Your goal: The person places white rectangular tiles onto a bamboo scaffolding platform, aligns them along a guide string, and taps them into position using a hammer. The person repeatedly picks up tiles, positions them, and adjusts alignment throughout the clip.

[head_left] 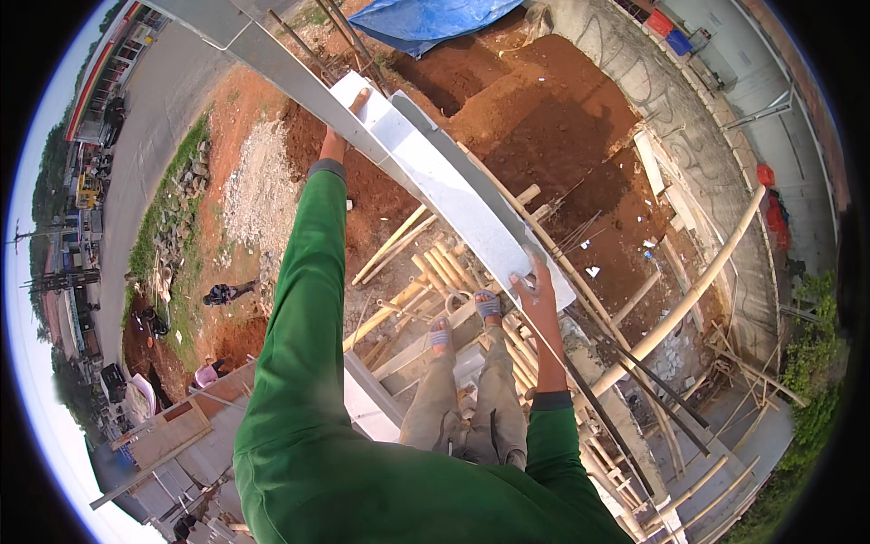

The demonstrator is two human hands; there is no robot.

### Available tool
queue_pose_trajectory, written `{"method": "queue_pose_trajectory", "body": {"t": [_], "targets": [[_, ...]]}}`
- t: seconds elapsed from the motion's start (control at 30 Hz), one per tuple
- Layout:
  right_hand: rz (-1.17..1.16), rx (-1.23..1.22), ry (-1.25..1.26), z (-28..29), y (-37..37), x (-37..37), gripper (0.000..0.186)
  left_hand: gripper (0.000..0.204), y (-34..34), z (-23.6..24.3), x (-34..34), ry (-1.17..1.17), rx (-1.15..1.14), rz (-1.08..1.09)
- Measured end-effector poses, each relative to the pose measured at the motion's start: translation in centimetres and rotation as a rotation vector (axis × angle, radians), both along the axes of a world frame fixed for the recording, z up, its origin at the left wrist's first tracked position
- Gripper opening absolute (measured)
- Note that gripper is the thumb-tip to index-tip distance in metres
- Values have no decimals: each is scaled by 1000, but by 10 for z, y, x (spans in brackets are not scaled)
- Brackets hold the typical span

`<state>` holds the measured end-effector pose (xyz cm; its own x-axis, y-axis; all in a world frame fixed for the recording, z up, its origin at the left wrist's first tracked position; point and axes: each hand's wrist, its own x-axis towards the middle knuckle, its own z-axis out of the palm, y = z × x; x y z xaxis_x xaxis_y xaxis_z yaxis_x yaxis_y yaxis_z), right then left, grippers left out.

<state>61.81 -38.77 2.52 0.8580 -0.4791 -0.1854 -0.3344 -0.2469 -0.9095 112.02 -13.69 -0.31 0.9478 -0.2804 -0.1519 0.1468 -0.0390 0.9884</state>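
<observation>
A long white block (453,190), which looks like lightweight concrete, lies slantwise in front of me along a strip of grey mortar (430,136). At its far left end my left hand (359,105) is closed on the edge, with a digit over the top; a grey beam (294,86) partly hides this hand. My right hand (538,295) grips the near right end, fingers bent over the top face. Whether the white length is one block or two end to end, I cannot tell.
Below me are bamboo poles (444,265) and my sandalled feet (488,306). A thick bamboo pole (693,295) slants up at the right. Beyond the block lie red-brown soil (544,100), a blue tarp (430,23) and a concrete wall (625,72). People are far below left.
</observation>
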Motion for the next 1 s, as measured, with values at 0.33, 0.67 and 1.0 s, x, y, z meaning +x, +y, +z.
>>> {"method": "queue_pose_trajectory", "body": {"t": [0.33, 0.67, 1.0], "targets": [[-30, -53, 86, 15, 3, 1, 71, 38, 95, -253, -434, 665, 836, 337], [367, -787, -79, 54, 53, -99, 32, 34, 137, -200, -648, 405, 869, -729], [-75, -258, 800, -13, 80, -399, 28, 66, 14, -90, -445, 426, 152, -46]]}}
